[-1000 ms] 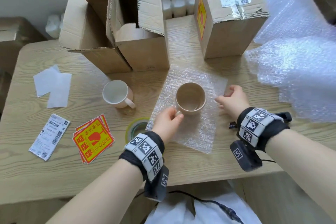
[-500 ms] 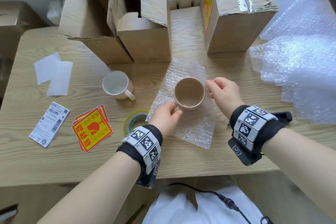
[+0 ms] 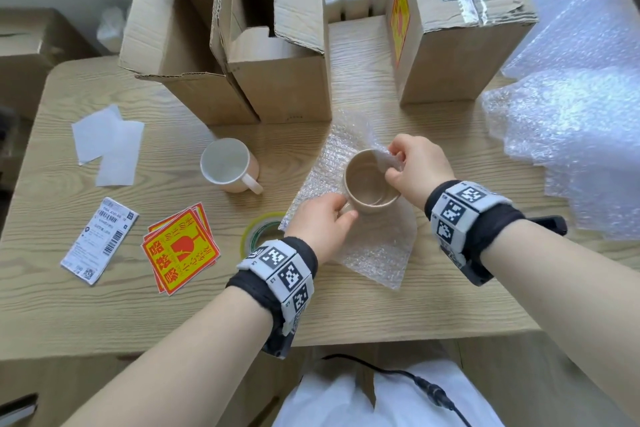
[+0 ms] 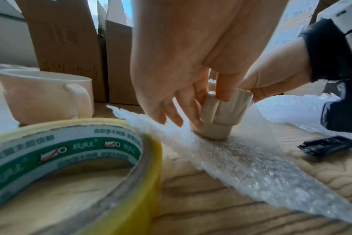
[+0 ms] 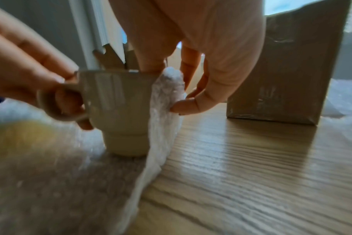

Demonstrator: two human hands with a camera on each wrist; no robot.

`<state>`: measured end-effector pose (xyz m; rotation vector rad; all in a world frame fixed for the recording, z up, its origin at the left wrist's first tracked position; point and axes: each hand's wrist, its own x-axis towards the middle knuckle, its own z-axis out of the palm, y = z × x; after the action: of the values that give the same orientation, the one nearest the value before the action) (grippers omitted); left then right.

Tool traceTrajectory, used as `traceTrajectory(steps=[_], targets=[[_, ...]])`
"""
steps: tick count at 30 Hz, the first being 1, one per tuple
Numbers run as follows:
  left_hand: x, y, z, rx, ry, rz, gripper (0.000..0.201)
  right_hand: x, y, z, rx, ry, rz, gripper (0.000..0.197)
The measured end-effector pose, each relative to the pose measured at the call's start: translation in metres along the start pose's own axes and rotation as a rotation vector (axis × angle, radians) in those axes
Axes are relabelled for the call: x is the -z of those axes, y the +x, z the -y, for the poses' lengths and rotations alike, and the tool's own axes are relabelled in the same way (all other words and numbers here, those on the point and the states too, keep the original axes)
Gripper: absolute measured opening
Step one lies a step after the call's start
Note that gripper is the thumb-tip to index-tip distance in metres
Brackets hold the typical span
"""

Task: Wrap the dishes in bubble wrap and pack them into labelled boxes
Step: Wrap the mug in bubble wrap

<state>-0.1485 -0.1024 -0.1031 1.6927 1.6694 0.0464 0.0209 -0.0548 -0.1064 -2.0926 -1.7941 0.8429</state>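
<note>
A beige mug (image 3: 370, 185) (image 4: 223, 114) (image 5: 119, 111) stands upright on a square sheet of bubble wrap (image 3: 377, 246) (image 4: 251, 167) (image 5: 50, 182) on the wooden table. My left hand (image 3: 322, 222) (image 4: 183, 89) grips the mug's handle (image 4: 208, 109) (image 5: 60, 103). My right hand (image 3: 412, 166) (image 5: 191, 79) pinches the sheet's right edge and holds it up against the mug's rim and side. A second, pinkish mug (image 3: 230, 165) (image 4: 44, 93) stands bare to the left.
Open cardboard boxes (image 3: 270, 55) stand behind the mugs, a taped box (image 3: 450, 28) at back right. A tape roll (image 3: 259, 236) (image 4: 70, 167) lies by my left wrist. Fragile stickers (image 3: 180, 250), a shipping label (image 3: 100, 239), white papers (image 3: 107, 146), loose bubble wrap (image 3: 571, 114).
My right hand has lifted the sheet's right edge from the table and folded it up over the mug's rim. The left hand stays on the handle.
</note>
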Motion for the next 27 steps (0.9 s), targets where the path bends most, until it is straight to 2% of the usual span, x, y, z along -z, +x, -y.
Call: traceTrajectory(steps=[3, 5, 7, 10, 16, 19, 23, 25, 27], targets=[[0.005, -0.006, 0.008, 0.086, 0.223, -0.106, 0.057, 0.0, -0.002, 0.002, -0.002, -0.036, -0.012, 0.021], [0.01, -0.01, 0.015, 0.196, 0.225, -0.121, 0.072, 0.0, -0.004, 0.002, -0.037, -0.013, -0.02, 0.02], [0.012, -0.009, 0.022, 0.249, 0.229, -0.117, 0.067, 0.0, -0.006, 0.002, -0.061, 0.004, -0.017, 0.019], [0.017, -0.008, 0.029, 0.233, 0.188, -0.177, 0.048, -0.002, -0.009, 0.002, -0.089, 0.021, -0.009, 0.015], [0.022, -0.003, 0.019, 0.092, -0.42, -0.328, 0.031, -0.002, -0.015, 0.002, -0.122, 0.034, 0.004, 0.015], [0.014, -0.001, 0.01, 0.097, -0.636, -0.284, 0.022, -0.001, -0.017, 0.002, -0.137, 0.048, 0.009, 0.015], [0.009, -0.002, 0.005, 0.124, -0.796, -0.207, 0.017, -0.001, -0.018, 0.002, -0.151, 0.052, 0.017, 0.017], [0.008, -0.002, 0.009, 0.125, -0.785, -0.185, 0.022, -0.002, -0.018, 0.003, -0.141, 0.05, 0.019, 0.021], [0.006, -0.003, 0.014, 0.055, -0.55, -0.186, 0.017, -0.003, -0.017, 0.005, -0.133, 0.044, 0.012, 0.022]])
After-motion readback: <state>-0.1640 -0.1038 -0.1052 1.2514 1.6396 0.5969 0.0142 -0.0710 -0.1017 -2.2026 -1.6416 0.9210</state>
